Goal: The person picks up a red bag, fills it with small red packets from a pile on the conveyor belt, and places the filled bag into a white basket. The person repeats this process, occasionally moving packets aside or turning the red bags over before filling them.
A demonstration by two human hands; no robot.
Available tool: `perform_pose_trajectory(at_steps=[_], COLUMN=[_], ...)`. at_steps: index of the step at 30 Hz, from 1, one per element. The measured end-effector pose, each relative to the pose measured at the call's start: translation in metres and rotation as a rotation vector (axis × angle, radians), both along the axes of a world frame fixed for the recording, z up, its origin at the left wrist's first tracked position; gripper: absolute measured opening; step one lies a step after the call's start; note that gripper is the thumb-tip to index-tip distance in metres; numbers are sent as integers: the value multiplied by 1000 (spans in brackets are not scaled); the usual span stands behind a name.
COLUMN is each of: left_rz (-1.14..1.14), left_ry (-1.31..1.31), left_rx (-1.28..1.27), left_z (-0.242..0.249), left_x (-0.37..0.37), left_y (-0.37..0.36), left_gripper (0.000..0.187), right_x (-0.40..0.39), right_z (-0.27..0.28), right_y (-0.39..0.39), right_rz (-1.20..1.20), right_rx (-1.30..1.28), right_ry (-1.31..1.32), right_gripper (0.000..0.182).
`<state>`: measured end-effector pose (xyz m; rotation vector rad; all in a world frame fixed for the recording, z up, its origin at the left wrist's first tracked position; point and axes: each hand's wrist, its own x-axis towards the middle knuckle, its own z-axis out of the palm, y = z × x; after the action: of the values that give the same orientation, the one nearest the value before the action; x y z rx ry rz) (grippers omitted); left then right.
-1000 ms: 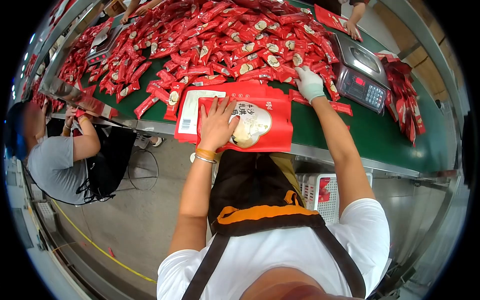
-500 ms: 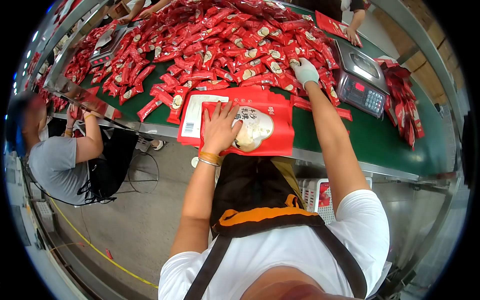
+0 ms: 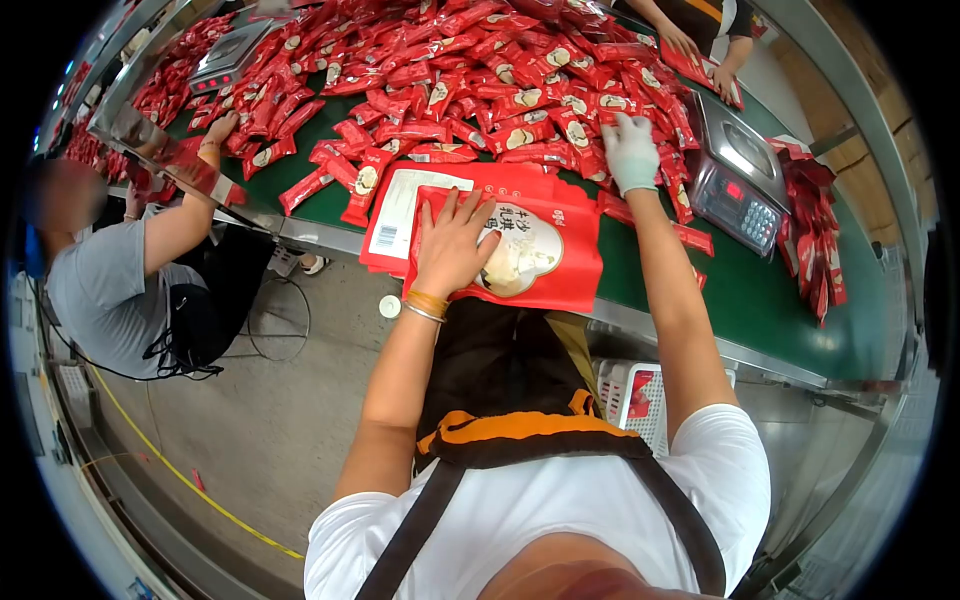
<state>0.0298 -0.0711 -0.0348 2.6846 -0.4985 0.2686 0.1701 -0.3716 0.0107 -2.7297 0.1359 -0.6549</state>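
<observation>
My left hand point(image 3: 455, 243) is bare and lies flat, fingers spread, on a stack of large red printed bags point(image 3: 560, 262) at the front edge of the green table point(image 3: 840, 335). A white label with a barcode shows on a bag under the top one. My right hand point(image 3: 632, 153), in a pale glove, touches the near right side of a big heap of small red packets point(image 3: 525, 100). Its fingers point into the heap, and their tips are partly hidden, so whether a packet is gripped is unclear.
Right of my right hand stands a digital scale point(image 3: 738, 185), with red bags point(image 3: 815, 235) beyond it. Another scale point(image 3: 232, 55) is at the back left. A seated co-worker point(image 3: 120, 290) is at left; another person's hands hold a bag point(image 3: 700, 70) at the back. Below is a white basket point(image 3: 650, 415).
The view has shifted slightly. My right hand remains at the heap, while my left stays on the bags. The seated co-worker's hand has reached up to the packets at left.
</observation>
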Motion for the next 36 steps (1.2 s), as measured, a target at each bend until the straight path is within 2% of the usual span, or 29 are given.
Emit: perform_pose_trajectory(at_steps=[2, 4, 6, 9, 14, 17, 18, 20, 22, 24, 26, 28, 29, 30, 31, 32, 33, 34, 35, 36], left_rz=[1, -3, 1, 3, -15, -13, -21, -14, -12, -11, -16, -21, -27, -30, -31, -26, -29, -28, -24, -26], left_ry=[-27, -54, -25, -23, -24, -75, -67, -69, -70, -7, -9, -17, -30, -48, -42, -59, -33, -9, -16, -37], left_rx=[-8, -12, -6, -12, -21, -14, -19, -6, -6, 30, 44, 57, 38, 20, 22, 29, 37, 44, 53, 66], left_z=[-1, -2, 0, 0, -2, -4, -4, -3, -3, 0, -2, -4, -3, -3, -5, -4, -3, -1, -3, -3], left_x=[2, -1, 0, 0, 0, 1, 2, 1, 0, 0, 2, 2, 1, 1, 2, 2, 1, 2, 3, 2], left_y=[0, -1, 0, 1, 1, 0, 0, 1, 1, 1, 2, 1, 1, 1, 2, 2, 2, 1, 1, 2], left_gripper=[53, 53, 52, 52, 52, 53, 53, 53, 54, 56, 57, 58, 58, 59, 59, 59, 59, 60, 60, 59], right_x=[4, 15, 19, 6, -30, -64, -78, -115, -151, -182, -191, -187, -177, -160, -147, -141, -131, -128, -122, -121], right_z=[-5, -13, -17, -21, -19, -21, -22, -14, 7, 37, 39, 39, 30, 20, 4, -10, -70, -92, -107, -115], right_y=[22, 32, 38, 34, 2, -24, -36, -51, -63, -54, -50, -36, -25, -16, -1, 22, 32, 48, 62, 68], right_rz=[48, 76, 69, 127, 136, 279, 269, 262, 276, 307, 292, 446, 488, 471, 420, 423, 753, 697, 722, 738], right_rx=[-76, -203, -173, -54, -100, 223, 221, 324, 331, 226, 234, 352, 496, 477, 744, 777, 976, 1458, 1523, 1483], right_ry=[157, 432, 428, 270, 214, 203, 211, 303, 560, 691, 727, 702, 687, 761, 908, 827, 492, 742, 777, 777], right_gripper=[56, 59, 57, 53, 56, 49, 49, 46, 40, 35, 31, 31, 31, 33, 33, 27, 25, 32, 32, 33])
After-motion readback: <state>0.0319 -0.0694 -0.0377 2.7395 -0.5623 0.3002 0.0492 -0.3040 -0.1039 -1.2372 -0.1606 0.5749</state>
